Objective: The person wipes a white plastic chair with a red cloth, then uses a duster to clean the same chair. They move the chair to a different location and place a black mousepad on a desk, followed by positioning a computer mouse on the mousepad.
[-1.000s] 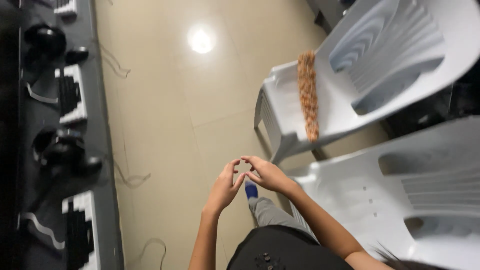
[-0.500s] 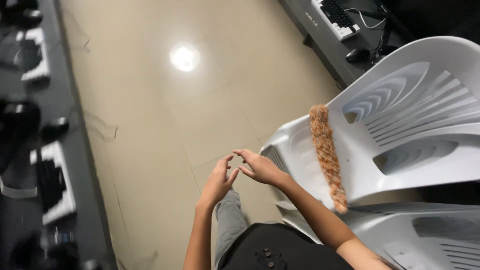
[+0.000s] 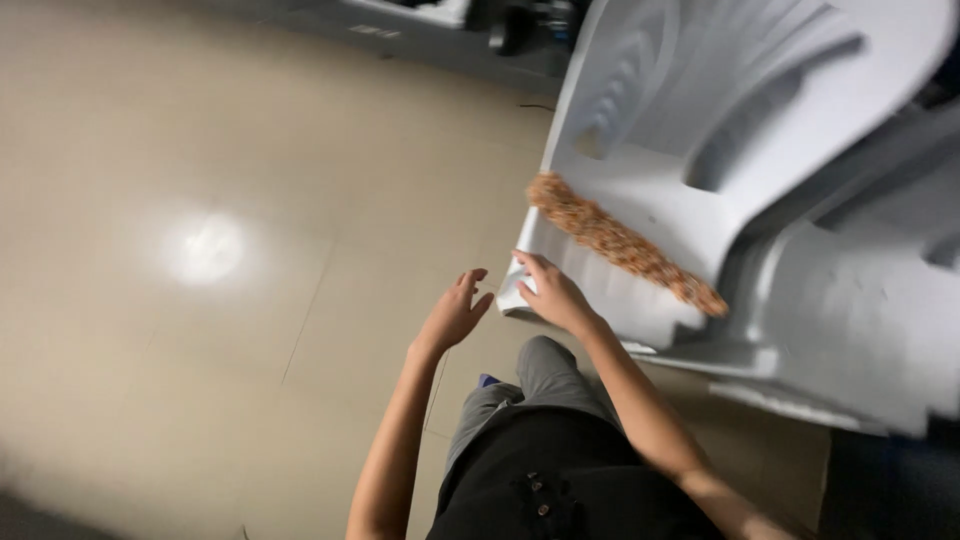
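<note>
Looking down from my head camera, I see the tiled floor (image 3: 200,200) filling most of the view, pale beige, with a bright spot of light (image 3: 205,250) reflected on it at the left. Next in size is the white plastic chair (image 3: 720,160) at the upper right, its seat and moulded back tipped toward me, with another white chair (image 3: 860,320) just beside it on the right. Along the top edge runs a dark table (image 3: 440,40); what sits on it is too blurred to tell. Below, near the bottom middle, I see my black top (image 3: 540,480) and a grey trouser leg (image 3: 540,375). Across the front of the near chair's seat lies a long, narrow orange-brown fuzzy strip (image 3: 620,245), slanting from upper left to lower right. My right hand (image 3: 550,292) rests on the front corner of that chair seat, fingers spread flat and holding nothing, just beside the strip's near side without touching it. My left hand (image 3: 455,312) hangs in the air over the floor, near the right one, fingers loosely spread and empty.
</note>
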